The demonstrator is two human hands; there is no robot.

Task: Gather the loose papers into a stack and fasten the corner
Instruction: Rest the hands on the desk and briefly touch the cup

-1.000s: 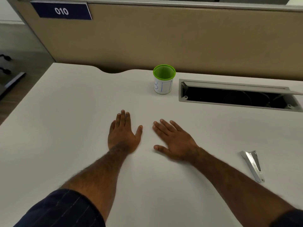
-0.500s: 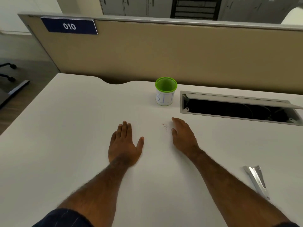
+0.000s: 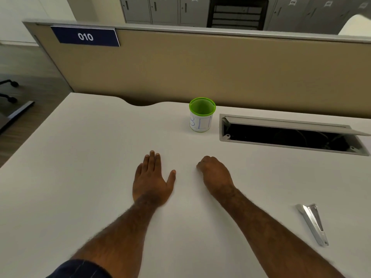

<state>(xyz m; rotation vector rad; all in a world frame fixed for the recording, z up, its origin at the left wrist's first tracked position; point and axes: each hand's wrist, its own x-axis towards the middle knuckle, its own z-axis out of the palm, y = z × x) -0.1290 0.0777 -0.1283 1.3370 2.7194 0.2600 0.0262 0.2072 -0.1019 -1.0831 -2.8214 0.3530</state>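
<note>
Resting on the desk: both of my hands lay on the white desk (image 3: pixel 76 161), near its middle, a small gap between them.
Left hand: my left hand (image 3: pixel 152 181) lay flat, palm down, fingers straight and together, thumb spread to the right; it held nothing.
Right hand: my right hand (image 3: pixel 215 176) was curled, knuckles up, fingertips tucked under toward the desk at its left edge; I could not tell whether anything was pinched beneath them.
Stapler: the metal stapler (image 3: pixel 313 224) lay on the desk to the near right, well apart from my right hand and untouched, its narrow end pointing toward the near edge.
Papers: I could make out no separate sheets against the white surface; where they lay relative to my hands I could not tell.
Cup: a green-rimmed cup (image 3: pixel 201 114) with blue writing on its white side stood upright, far of my hands, just left of the cable tray.
Cable tray: an open cable tray (image 3: pixel 291 135) was sunk into the desk at the far right.
Partition: a beige partition (image 3: pixel 220 71) ran along the far edge, with a blue sign (image 3: pixel 86 37) reading 010 at its far left.
Sleeve: a dark striped sleeve (image 3: pixel 80 269) covered my left arm at the near edge.
</note>
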